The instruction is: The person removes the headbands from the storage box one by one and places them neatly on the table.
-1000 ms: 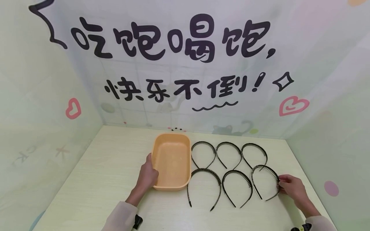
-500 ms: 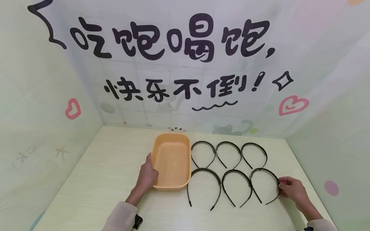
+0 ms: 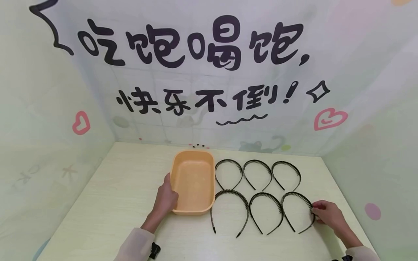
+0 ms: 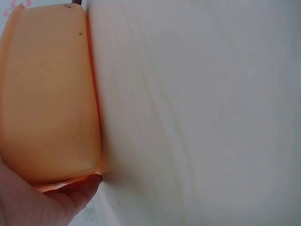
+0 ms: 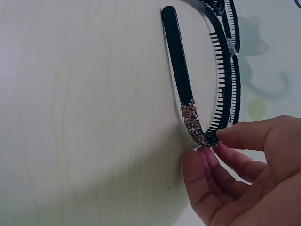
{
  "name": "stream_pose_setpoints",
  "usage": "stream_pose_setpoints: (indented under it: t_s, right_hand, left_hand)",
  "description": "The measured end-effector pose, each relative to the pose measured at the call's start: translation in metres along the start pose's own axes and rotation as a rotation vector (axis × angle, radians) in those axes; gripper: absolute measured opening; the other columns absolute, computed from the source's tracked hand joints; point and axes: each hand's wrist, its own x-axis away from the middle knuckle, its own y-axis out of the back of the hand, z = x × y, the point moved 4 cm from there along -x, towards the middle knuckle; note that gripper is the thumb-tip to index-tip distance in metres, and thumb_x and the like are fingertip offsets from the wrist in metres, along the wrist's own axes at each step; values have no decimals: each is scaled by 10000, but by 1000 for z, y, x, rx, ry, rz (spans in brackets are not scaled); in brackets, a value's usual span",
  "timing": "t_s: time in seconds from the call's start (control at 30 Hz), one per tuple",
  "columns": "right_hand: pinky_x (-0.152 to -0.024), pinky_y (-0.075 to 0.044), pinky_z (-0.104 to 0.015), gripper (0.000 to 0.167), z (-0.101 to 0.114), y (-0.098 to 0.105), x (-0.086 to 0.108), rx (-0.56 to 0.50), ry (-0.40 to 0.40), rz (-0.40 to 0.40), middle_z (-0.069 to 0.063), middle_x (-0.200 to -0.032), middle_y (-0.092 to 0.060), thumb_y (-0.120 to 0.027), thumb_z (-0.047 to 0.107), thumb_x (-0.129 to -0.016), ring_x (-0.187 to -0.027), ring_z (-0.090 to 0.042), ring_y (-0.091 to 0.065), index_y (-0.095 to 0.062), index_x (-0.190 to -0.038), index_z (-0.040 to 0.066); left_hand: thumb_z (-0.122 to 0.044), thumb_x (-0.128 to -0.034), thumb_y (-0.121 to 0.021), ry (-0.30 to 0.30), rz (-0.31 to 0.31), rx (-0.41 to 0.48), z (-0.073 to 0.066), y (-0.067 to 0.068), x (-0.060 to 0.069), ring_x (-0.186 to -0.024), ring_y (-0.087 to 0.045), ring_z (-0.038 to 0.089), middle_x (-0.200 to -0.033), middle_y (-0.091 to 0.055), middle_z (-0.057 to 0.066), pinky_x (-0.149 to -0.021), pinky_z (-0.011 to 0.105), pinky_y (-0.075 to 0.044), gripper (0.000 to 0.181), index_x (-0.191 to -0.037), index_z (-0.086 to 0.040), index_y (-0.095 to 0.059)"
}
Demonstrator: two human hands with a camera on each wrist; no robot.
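My left hand [image 3: 165,197] grips the left wall of an orange plastic box [image 3: 194,181], thumb over its rim; the box's outer side [image 4: 47,94] fills the left of the left wrist view. With thumb and fingertips, my right hand [image 3: 330,214] pinches the right side of a black toothed headband [image 3: 295,194], the rightmost of the front row. In the right wrist view this headband [image 5: 176,52] shows a smooth dark end and a patch of sparkling beads. Left of it lie a second headband [image 3: 265,194] and a wider one [image 3: 231,191] beside the box.
Behind them, a back row holds three more headbands, left [image 3: 228,160], middle [image 3: 257,161] and right [image 3: 286,162]. All lie on a pale wood-look table [image 3: 130,181]. Printed fabric walls [image 3: 196,134] enclose its back and sides.
My right hand has drawn the front right headband slightly towards me, so it no longer overlaps the one behind and lines up with the front row. The left hand and box stay put.
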Motion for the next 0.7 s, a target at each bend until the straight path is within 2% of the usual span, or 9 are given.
stream_pose_setpoints:
  t_s: [0.27,0.33,0.43,0.5,0.57,0.67,0.7]
  right_hand:
    - [-591,-495,-311,334,7,2,2,163,52,-26,-74,-846,-663,-579,184,-951,-686,-158,-570,-623,-1092,-115]
    - [-598,-461,-320,344,10,6,2,229,86,-52,-105,-858,-674,-569,215,-962,-702,-174,-571,-641,-1084,-99]
    - [-638,-458,-368,361,17,10,3,305,142,-87,-193,-933,-690,-554,245,-976,-791,-270,-618,-653,-1082,-86]
    - [-672,-481,-406,365,24,11,4,342,182,-120,-245,-1003,-693,-552,245,-976,-876,-349,-641,-657,-1084,-87]
    - [-705,-502,-458,372,32,10,6,347,220,-143,-280,-1045,-684,-548,238,-980,-941,-421,-640,-645,-1106,-99]
    - [-753,-510,-525,405,48,6,11,340,297,-179,-323,-1109,-655,-543,230,-990,-1001,-469,-622,-604,-1184,-119]
    - [-768,-504,-547,425,54,5,13,335,328,-190,-338,-1136,-638,-541,237,-996,-1021,-483,-609,-585,-1213,-126]
  left_hand:
    - [121,-745,-438,13,17,20,2,3,1,-864,-610,308,-1167,-621,328,-706,375,-503,836,-1537,50,-178]
    - [115,-749,-435,11,21,19,2,4,1,-857,-608,305,-1178,-615,340,-695,366,-500,831,-1536,55,-175]
    - [94,-772,-426,18,30,26,2,5,2,-859,-608,317,-1209,-599,355,-686,370,-499,816,-1542,56,-160]
    - [62,-825,-427,19,42,30,2,6,2,-957,-625,359,-1281,-557,374,-756,411,-519,773,-1543,63,-143]
    - [2,-895,-439,17,47,31,3,7,1,-1127,-586,428,-1378,-480,383,-893,495,-504,718,-1540,78,-134]
    - [-135,-986,-465,-6,45,30,4,12,-1,-1335,-417,480,-1499,-345,360,-1068,581,-374,687,-1536,97,-124]
    - [-182,-1000,-476,-21,40,27,4,15,-3,-1365,-371,487,-1523,-308,352,-1091,589,-340,702,-1538,95,-120]
